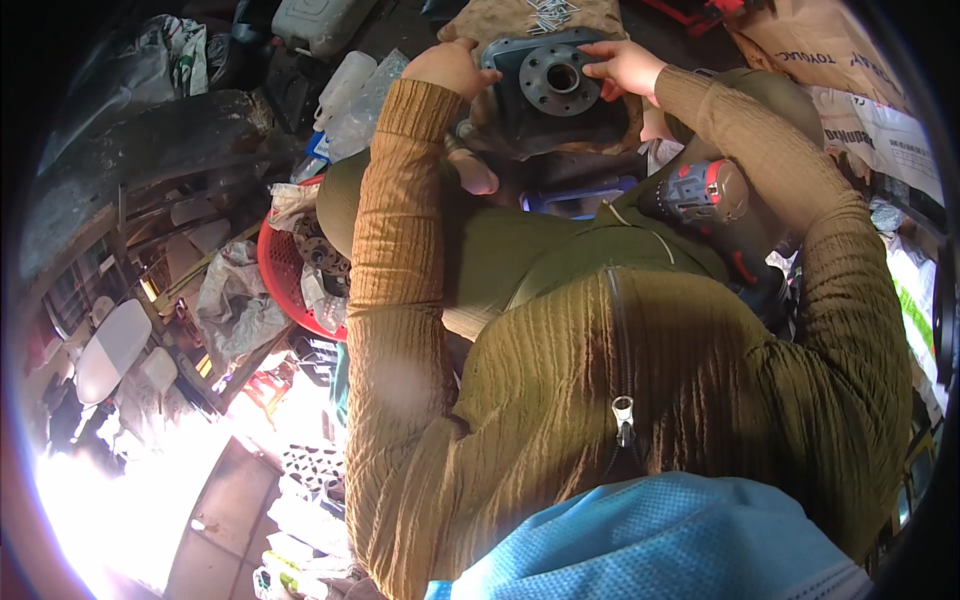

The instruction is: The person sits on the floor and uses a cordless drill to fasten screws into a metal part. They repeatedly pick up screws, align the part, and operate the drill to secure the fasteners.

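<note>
A dark metal housing [507, 97] with a raised round grey flange [537, 78] lies before me on a brown cloth-like sack [480, 18]. Bolt holes ring the flange, and its centre bore is open. My left hand [447, 70] grips the housing's left edge, thumb on its face and the other fingers partly hidden. On the opposite side, my right hand [627, 72] holds the right edge with curled fingers, their tips beside the flange. Several loose silver screws [550, 14] lie in a pile just beyond the housing.
A grey and red cordless power tool [703, 192] rests on my right thigh. Left of my legs stands a red plastic basket [280, 262] with metal parts. A blue-rimmed tray [578, 196] lies between my knees. Paper sacks [825, 50] stand at right, a grey jerrycan [318, 22] at far left.
</note>
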The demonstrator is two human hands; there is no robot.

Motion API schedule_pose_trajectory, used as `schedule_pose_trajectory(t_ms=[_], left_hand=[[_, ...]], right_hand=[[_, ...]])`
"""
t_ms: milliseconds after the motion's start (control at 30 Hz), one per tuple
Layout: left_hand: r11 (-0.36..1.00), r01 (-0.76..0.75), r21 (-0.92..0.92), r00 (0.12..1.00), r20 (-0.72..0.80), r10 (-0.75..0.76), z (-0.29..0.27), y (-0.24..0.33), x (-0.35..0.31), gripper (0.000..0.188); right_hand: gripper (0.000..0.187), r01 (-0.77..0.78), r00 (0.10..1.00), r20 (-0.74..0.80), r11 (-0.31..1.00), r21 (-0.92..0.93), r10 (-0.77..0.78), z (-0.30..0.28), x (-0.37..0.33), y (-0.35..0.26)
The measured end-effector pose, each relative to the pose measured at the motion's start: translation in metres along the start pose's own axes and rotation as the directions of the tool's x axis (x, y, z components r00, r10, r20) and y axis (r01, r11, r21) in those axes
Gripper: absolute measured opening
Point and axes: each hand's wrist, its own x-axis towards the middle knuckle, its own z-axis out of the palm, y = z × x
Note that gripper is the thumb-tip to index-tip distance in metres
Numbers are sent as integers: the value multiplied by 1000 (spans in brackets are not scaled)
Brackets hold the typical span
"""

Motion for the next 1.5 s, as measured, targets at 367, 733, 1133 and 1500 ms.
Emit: schedule_pose_trajectory(t_ms=[367,733,1133,1500], left_hand=[[1000,5,18,1000,20,-6,-1,1,9,66],[1000,-8,29,999,46,7,-2,5,14,67],[994,-87,-63,979,-188,73,44,-12,83,34],[949,-273,-156,932,-287,221,76,17,145,24]], right_hand=[[48,-16,999,30,1000,8,16,-2,0,-5],[49,-16,1000,15,1000,-10,16,-3,1,-8],[44,258,954,-191,956,139,-230,-73,-74,-31],[71,-22,997,-68,707,-707,-37,-21,-307,33]])
